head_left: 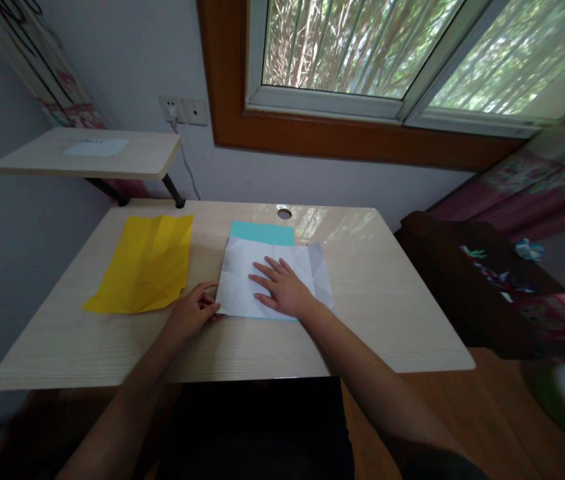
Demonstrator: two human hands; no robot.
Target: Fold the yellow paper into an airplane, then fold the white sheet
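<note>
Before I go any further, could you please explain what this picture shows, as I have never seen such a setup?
There is no machine: you see a bare left hand and right hand, filmed by a camera worn on their owner's head, looking forward and down. On the pale desk, a yellow sheet lies to the left; a creased white sheet partly covers a turquoise sheet. The right hand rests spread on the white sheet. The left touches its left edge; whether it grips is unclear.
</note>
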